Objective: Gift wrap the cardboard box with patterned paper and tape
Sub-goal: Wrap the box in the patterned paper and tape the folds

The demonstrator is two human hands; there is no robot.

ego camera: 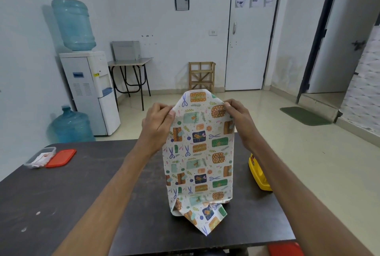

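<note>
Up at the top end of the parcel: the left hand (158,124) and the right hand (240,121) each pinch the patterned paper (199,163), one at each top corner.
Grip: on each hand the thumb and fingers are pressed together with paper between them. Neither hand is loose.
Why held so: I think the hands are pushing the side bits inward, so the top end will fold neat and flat.
Between the hands: the top flap (197,96) sticks up, rounded, and is not folded down yet.
Box: the cardboard box is hidden inside the paper. It stands tall on its end right under the hands, so the grip is at its top and the rest of it is below.
Why it stands up: I think this brings the open end close to the hands.
Near end: the bottom flap (207,220) is pointy and lies loose on the table (82,194). That end does not look shut.
Right side: a yellow plastic thing (258,173) sits at the table edge, near the parcel but apart. I cannot tell what it is.
Far left: a clear tub (40,157) sits well apart from the parcel, with a red lid (61,157) just beside it.
Tape: I cannot see any tape on the paper.
</note>
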